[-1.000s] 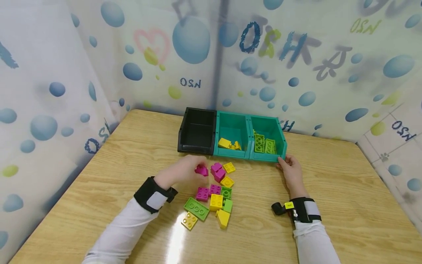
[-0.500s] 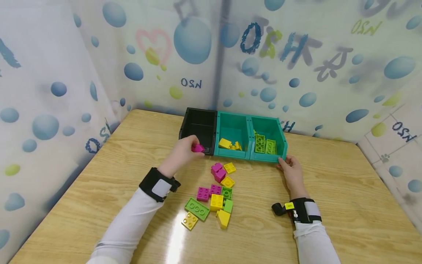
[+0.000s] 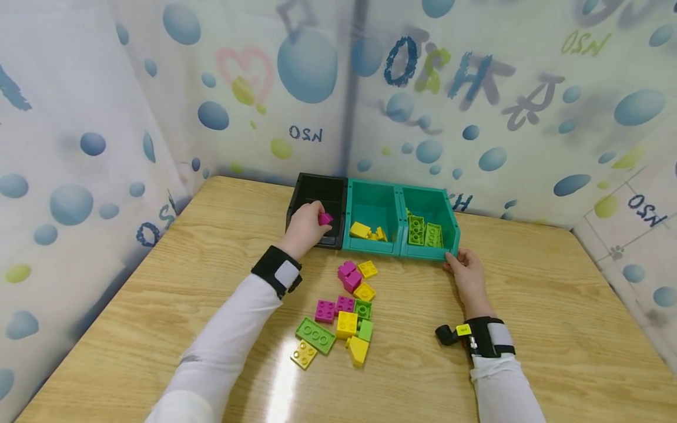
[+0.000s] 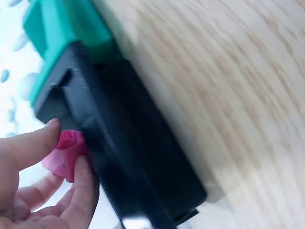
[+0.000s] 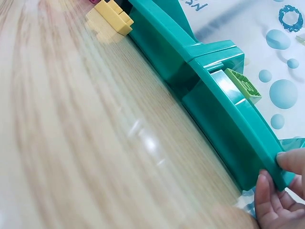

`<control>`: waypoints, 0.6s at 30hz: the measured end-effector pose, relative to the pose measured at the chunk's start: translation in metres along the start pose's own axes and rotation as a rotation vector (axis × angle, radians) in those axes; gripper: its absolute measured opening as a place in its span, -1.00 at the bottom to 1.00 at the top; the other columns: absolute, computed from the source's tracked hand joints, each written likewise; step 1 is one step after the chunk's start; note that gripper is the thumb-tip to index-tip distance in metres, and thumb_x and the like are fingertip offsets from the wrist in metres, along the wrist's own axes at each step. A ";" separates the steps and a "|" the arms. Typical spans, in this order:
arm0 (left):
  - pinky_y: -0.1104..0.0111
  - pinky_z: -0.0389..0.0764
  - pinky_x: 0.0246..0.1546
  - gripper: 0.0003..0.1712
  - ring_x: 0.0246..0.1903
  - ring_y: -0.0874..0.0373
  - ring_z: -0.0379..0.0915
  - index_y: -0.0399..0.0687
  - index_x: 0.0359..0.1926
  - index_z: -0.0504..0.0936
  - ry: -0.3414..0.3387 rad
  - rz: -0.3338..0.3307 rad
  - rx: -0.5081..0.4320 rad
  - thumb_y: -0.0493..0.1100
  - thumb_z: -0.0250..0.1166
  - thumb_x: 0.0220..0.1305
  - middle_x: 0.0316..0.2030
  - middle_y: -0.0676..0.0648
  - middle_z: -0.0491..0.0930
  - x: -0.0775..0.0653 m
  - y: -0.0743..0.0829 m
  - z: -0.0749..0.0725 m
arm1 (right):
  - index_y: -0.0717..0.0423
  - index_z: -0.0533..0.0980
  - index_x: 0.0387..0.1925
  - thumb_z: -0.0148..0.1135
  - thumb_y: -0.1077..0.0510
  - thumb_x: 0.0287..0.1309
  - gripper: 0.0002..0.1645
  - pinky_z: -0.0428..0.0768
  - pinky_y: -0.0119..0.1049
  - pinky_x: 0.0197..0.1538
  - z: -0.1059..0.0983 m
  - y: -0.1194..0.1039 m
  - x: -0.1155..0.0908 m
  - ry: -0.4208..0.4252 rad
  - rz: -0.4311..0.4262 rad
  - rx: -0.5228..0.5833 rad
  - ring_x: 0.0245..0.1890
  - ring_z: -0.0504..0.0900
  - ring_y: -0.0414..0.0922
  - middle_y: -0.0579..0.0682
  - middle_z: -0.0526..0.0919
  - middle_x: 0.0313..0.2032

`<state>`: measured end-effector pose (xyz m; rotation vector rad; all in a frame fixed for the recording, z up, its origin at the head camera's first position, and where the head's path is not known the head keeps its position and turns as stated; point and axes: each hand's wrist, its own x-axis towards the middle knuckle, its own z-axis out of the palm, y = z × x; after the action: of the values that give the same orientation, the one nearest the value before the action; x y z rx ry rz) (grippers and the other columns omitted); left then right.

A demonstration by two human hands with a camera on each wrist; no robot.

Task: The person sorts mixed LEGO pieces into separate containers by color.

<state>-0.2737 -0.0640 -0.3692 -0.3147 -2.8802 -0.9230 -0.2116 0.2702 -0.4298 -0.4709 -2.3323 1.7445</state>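
Note:
My left hand pinches a magenta toy brick over the black bin. In the left wrist view thumb and fingers hold the pink brick beside the black bin's wall. At the right, my right hand grips the front corner of the right teal bin; the right wrist view shows thumb and fingers on that bin's rim. Several green bricks lie in this bin. The middle teal bin contains yellow pieces.
In front of the bins lies a loose group of bricks on the wooden table: magenta ones, yellow ones and green ones, among them a long green brick. A patterned cloth wall stands behind the table.
My left hand has carried the magenta brick from the group on the table up and away to the black bin. The right hand stays at the teal bin's corner.

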 end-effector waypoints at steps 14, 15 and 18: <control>0.21 0.58 -0.17 -0.72 -0.22 -0.04 0.54 -0.31 -0.19 0.51 -0.040 -0.083 0.077 -0.21 0.34 0.16 -0.25 -0.23 0.59 0.016 -0.012 0.016 | 0.37 0.30 0.11 -0.01 0.15 0.37 -0.59 0.51 -0.65 -0.23 0.001 0.002 0.001 0.012 0.000 -0.003 -0.42 0.51 -0.48 -0.09 0.39 -0.26; 0.21 0.58 -0.18 -0.72 -0.22 -0.04 0.55 -0.31 -0.19 0.51 -0.043 -0.089 0.074 -0.21 0.34 0.17 -0.25 -0.23 0.60 0.016 -0.012 0.016 | 0.37 0.31 0.10 0.00 0.15 0.37 -0.59 0.51 -0.65 -0.24 0.001 0.002 0.001 0.015 -0.003 -0.006 -0.43 0.51 -0.48 -0.09 0.40 -0.26; 0.23 0.58 -0.18 -0.73 -0.23 -0.02 0.55 -0.31 -0.18 0.53 -0.056 -0.106 0.068 -0.20 0.32 0.19 -0.24 -0.22 0.61 0.017 -0.012 0.016 | 0.37 0.31 0.10 0.00 0.15 0.37 -0.59 0.51 -0.64 -0.24 0.001 0.001 0.001 0.020 -0.010 -0.013 -0.43 0.52 -0.48 -0.10 0.40 -0.27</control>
<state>-0.2939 -0.0614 -0.3860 -0.1863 -2.9978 -0.8423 -0.2124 0.2694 -0.4314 -0.4762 -2.3297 1.7131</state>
